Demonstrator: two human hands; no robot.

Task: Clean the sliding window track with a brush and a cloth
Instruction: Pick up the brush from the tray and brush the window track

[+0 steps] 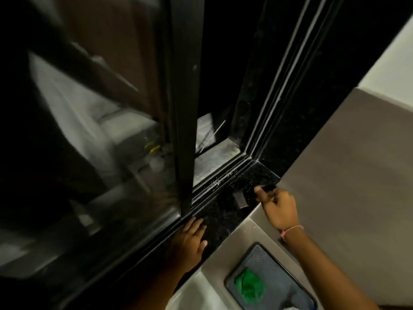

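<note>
The sliding window track runs diagonally along a black speckled stone sill, with pale specks of dirt in its grooves. My right hand is shut on a small dark brush, whose head rests on the sill just beside the track near the corner. My left hand lies flat on the sill with fingers spread, holding nothing, close to the foot of the dark sliding window frame. A green cloth lies crumpled on a grey perforated tray below the sill.
The glass pane to the left reflects the room. Right of the frame the window is slid open onto darkness and an outer ledge. A grey wall meets the sill on the right. A pale surface lies below the sill.
</note>
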